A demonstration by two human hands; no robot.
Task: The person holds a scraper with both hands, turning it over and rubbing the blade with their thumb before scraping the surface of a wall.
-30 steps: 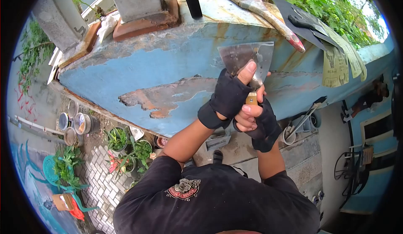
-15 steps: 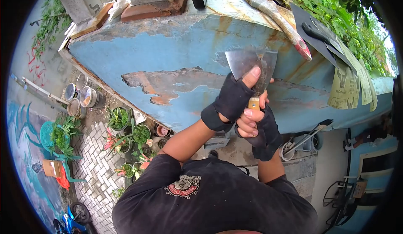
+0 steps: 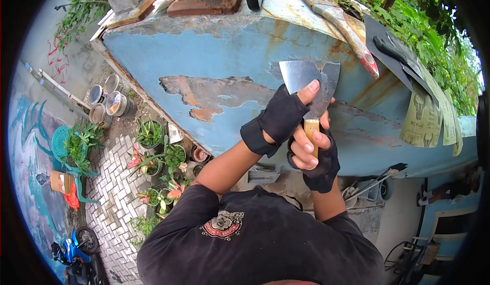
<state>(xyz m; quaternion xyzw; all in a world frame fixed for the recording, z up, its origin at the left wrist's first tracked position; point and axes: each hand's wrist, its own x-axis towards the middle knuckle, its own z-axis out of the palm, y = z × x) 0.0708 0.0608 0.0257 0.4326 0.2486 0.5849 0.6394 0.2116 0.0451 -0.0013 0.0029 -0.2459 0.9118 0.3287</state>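
A putty knife with a wide metal blade and a wooden handle is held up in front of a blue painted wall. My right hand, in a black fingerless glove, wraps its fingers round the handle. Gloved the same way, my left hand grips the blade, its thumb flat on the metal face and its other fingers mostly hidden. Behind the hands, the wall has a peeled patch of grey and orange-brown.
A worn paintbrush lies on the wall's top, beside sandpaper sheets hanging over the edge. Pillar bases stand at the back. Potted plants and paint buckets sit on the ground at left. A blue motorbike is at lower left.
The putty knife has shifted slightly right, and more of its wooden handle shows between my right fingers. Both hands keep their hold. My view has turned slightly, moving the left background rightward.
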